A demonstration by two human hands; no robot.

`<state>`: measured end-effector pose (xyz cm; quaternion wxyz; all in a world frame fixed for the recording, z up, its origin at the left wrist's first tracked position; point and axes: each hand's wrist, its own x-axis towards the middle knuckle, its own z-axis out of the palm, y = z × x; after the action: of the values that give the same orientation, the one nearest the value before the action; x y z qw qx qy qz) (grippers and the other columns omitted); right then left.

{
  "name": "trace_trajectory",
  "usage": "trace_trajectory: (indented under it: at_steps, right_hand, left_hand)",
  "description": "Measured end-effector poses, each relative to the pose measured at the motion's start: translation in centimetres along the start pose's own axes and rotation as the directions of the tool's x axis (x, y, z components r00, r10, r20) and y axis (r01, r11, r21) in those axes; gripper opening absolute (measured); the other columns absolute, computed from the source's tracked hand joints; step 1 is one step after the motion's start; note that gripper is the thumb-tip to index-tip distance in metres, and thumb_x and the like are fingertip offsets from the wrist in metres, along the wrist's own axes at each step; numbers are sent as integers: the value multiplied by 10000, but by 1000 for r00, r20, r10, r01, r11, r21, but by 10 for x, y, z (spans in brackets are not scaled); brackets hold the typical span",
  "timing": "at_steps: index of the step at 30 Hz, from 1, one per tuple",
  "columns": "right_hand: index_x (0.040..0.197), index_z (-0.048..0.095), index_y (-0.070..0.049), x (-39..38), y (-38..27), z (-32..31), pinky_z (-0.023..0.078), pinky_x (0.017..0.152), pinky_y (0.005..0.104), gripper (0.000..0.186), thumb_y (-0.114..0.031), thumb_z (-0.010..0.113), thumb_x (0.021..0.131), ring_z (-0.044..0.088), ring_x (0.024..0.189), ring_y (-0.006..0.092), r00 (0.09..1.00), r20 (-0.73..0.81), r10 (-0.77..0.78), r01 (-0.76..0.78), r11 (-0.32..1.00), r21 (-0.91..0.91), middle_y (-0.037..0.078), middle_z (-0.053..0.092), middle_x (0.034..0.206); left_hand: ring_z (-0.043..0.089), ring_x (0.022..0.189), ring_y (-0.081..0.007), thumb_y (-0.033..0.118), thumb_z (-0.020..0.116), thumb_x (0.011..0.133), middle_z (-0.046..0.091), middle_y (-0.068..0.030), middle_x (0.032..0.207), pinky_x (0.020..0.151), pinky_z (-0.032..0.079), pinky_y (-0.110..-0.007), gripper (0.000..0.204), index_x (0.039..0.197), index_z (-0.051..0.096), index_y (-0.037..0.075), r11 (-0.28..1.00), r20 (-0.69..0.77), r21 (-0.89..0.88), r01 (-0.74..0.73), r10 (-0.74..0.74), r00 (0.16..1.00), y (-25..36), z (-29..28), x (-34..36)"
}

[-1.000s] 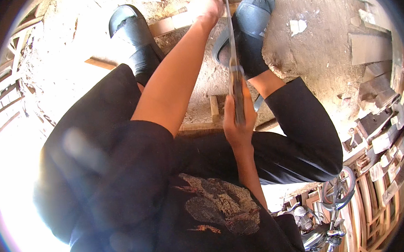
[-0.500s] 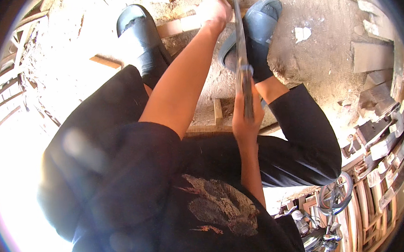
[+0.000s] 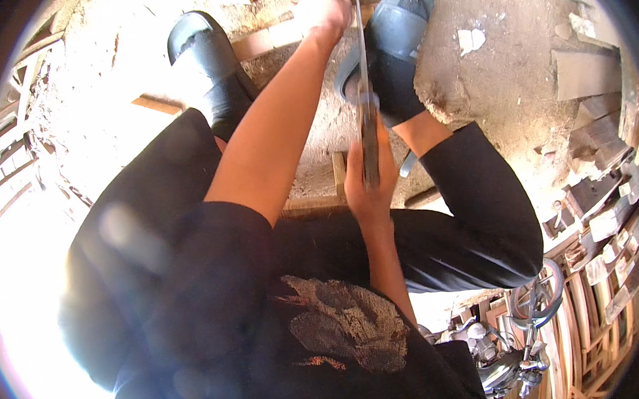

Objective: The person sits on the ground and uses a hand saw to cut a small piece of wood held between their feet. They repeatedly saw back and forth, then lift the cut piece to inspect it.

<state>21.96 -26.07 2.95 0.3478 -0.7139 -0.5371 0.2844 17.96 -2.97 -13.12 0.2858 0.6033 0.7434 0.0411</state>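
My left hand [image 3: 326, 13] is closed on a pale wooden strip [image 3: 271, 41] that lies crosswise between my feet; its fingertips are hidden. In my right hand [image 3: 370, 176] is the dark handle of a handsaw [image 3: 362, 60]. The long blade is seen edge-on, so its teeth cannot be made out. It points away from me, just right of my left hand, and passes over the strip's right part. Whether the blade touches the wood cannot be told.
My feet in grey-blue slides [image 3: 401, 25] stand either side on the dirt floor [image 3: 487, 82]. A short wood offcut [image 3: 157, 104] lies left, another wooden piece [image 3: 312, 205] nearer. Piled timber [image 3: 598, 141] lines the right; a motorcycle [image 3: 505, 359] and a bicycle wheel are lower right. Glare washes out the left.
The whole view has shifted, so most things appear farther left. My right hand and the saw have moved slightly forward. My left hand stays on the wooden strip.
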Motion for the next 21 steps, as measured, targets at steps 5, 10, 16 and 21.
trace_trajectory:
  at_steps: [5, 10, 16, 21]
  right_hand:
    - [1358, 403, 106, 5, -4, -2, 518, 699, 353, 490, -66, 546, 922, 671, 846, 267, 963, 78, 259, -269, 951, 152, 231, 644, 997]
    - [1379, 405, 67, -10, 13, 4, 494, 658, 319, 509, -81, 562, 918, 628, 725, 181, 986, -7, 169, -168, 981, 99, 150, 640, 860]
    - [1389, 393, 58, 7, 1, -2, 487, 763, 341, 489, -89, 518, 939, 622, 846, 213, 972, 83, 220, -231, 960, 158, 205, 617, 1018]
    - [1380, 405, 60, 8, 5, 1, 485, 669, 295, 466, -71, 517, 946, 585, 734, 158, 981, 44, 189, -194, 958, 210, 169, 611, 954]
  left_hand:
    - [665, 967, -382, 290, 461, 893, 694, -229, 979, 957, 419, -493, 378, 925, 726, 21, 1000, 9, 12, 18, -18, 1000, -6, -1, 2]
    - [668, 928, -404, 324, 440, 926, 686, -249, 934, 851, 523, -459, 428, 887, 713, -3, 994, 39, -71, 85, -82, 996, 14, -19, -4]
    - [663, 990, -365, 290, 469, 882, 696, -219, 1015, 1011, 357, -527, 370, 960, 730, 40, 1000, 28, 3, 17, -17, 999, -4, 5, 9]
    - [679, 909, -388, 341, 460, 923, 690, -243, 923, 818, 537, -457, 421, 890, 717, 11, 999, 27, -29, 37, -36, 999, 3, -12, 1]
